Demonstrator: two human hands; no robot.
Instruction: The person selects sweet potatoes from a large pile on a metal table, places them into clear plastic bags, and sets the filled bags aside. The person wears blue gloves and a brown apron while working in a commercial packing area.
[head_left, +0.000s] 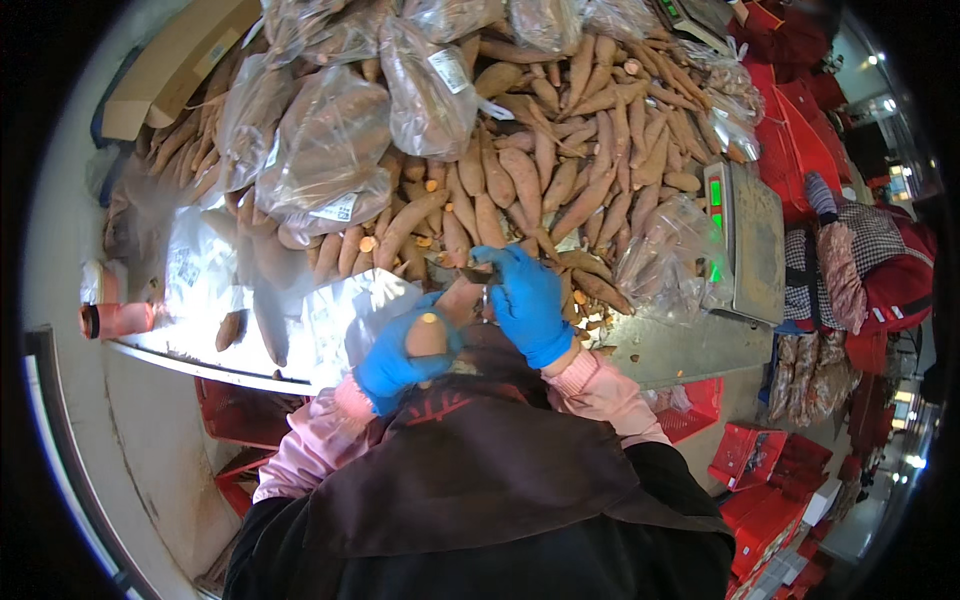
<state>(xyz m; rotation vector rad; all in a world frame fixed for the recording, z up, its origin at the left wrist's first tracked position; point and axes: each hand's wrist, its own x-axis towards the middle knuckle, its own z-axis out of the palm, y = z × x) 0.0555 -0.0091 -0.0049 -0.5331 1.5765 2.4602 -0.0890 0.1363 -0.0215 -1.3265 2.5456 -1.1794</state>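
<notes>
My left hand (405, 356), in a blue glove, grips a sweet potato (426, 337) whose rounded end faces me. My right hand (529, 304), gloved the same way, holds a small knife; its dark blade (475, 275) lies close to the far end of that sweet potato. The fingers partly hide the knife's handle. Just beyond both hands spreads a large heap of loose sweet potatoes (525, 180), some with trimmed orange ends. Small orange cut pieces (592, 319) lie on the metal table (697, 349) to the right of my right hand.
Filled clear plastic bags (322, 142) sit on the heap, some labelled. A digital scale (746, 247) stands right, beside a clear bag (667, 247). At left are plastic sheets (202, 262) and a pink bottle (124, 320). Red crates (244, 412) sit below. Another person (862, 262) is far right.
</notes>
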